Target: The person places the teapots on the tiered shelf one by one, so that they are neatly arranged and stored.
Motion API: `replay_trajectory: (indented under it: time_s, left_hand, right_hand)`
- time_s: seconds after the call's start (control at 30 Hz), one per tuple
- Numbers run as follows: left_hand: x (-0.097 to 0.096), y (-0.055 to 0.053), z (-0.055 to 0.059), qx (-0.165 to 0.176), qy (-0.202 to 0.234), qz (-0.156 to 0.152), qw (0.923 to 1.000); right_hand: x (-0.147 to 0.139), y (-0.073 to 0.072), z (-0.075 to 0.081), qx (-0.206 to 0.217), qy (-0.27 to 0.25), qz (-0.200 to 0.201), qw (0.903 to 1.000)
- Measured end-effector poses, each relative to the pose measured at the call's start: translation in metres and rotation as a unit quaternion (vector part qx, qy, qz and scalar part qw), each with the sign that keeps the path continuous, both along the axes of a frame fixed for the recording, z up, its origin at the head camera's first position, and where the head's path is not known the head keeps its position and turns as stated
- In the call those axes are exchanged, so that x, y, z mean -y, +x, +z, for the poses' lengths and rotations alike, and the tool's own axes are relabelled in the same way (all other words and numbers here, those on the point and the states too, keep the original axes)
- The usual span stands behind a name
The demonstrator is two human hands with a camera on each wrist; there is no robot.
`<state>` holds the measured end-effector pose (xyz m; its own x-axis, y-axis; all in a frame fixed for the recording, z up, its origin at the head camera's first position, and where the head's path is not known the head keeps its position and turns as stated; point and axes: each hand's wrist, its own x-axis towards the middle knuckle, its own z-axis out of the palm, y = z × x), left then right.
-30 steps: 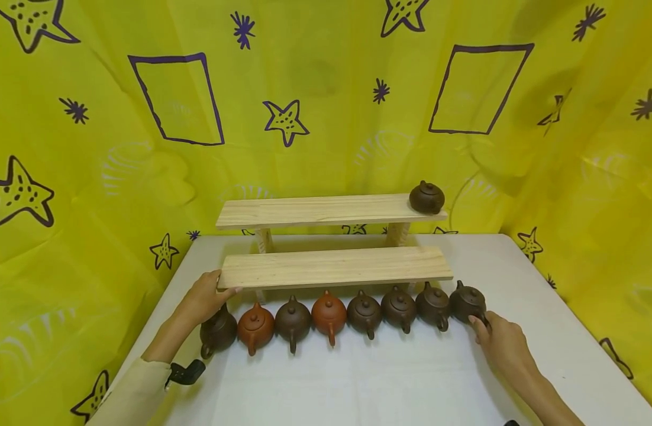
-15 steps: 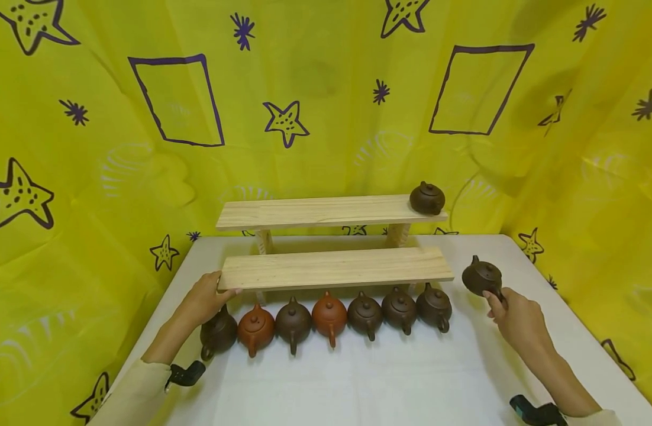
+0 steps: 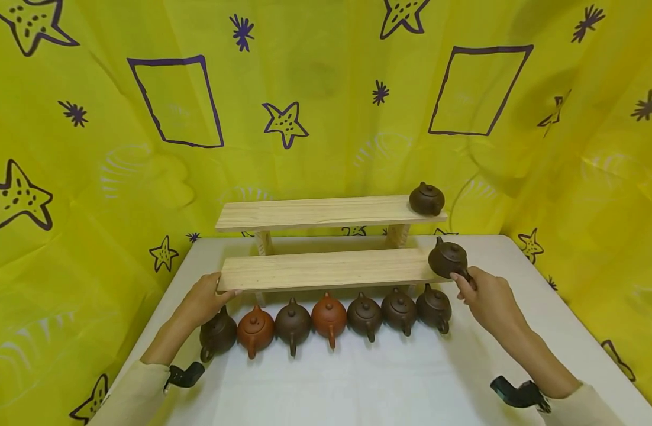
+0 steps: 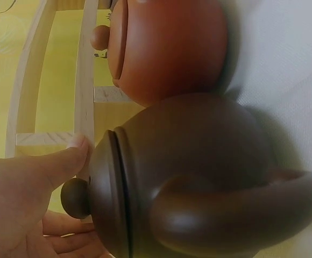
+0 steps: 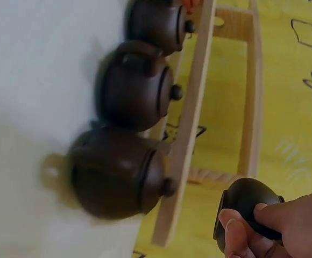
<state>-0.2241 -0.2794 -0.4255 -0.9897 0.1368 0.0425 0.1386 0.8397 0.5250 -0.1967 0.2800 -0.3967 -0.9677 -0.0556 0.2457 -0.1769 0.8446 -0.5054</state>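
Note:
A dark brown teapot (image 3: 448, 259) is at the right end of the lower wooden shelf (image 3: 326, 270). My right hand (image 3: 491, 296) pinches its handle; in the right wrist view the fingers partly cover this teapot (image 5: 250, 201). Whether its base touches the board cannot be told. At the shelf's left end, my left hand (image 3: 200, 299) grips the board's corner, thumb along the front edge. Just below that hand sits another dark brown teapot (image 3: 218, 334), large in the left wrist view, beside a reddish-orange teapot (image 4: 172, 51).
Several teapots, brown ones and an orange one (image 3: 329, 313) among them, line the white table (image 3: 358, 384) before the lower shelf. On the upper shelf (image 3: 315, 212), one brown teapot (image 3: 426, 199) stands at the right end. Yellow patterned cloth (image 3: 326, 71) surrounds the table.
My right hand has lifted the rightmost teapot from the row, first up and right, then left to the lower shelf's right end. My left hand has stayed at the shelf corner.

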Motion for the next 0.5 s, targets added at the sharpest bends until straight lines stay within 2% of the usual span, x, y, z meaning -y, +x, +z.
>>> replay_trajectory:
  time_s: [0.23,0.33,0.5]
  left_hand:
    - [0.001,0.0,0.0,-0.003,-0.008,0.002,1.0]
    - [0.001,0.0,0.002,0.001,-0.009,0.004,1.0]
    - [0.001,-0.002,0.002,0.006,-0.01,0.004,0.9999]
  right_hand:
    - [0.03,-0.015,0.028,-0.042,-0.015,0.031,0.9985]
    - [0.042,-0.027,0.041,-0.059,-0.016,0.041,0.9973]
    - [0.059,-0.053,0.054,-0.06,-0.02,0.046,0.9969]
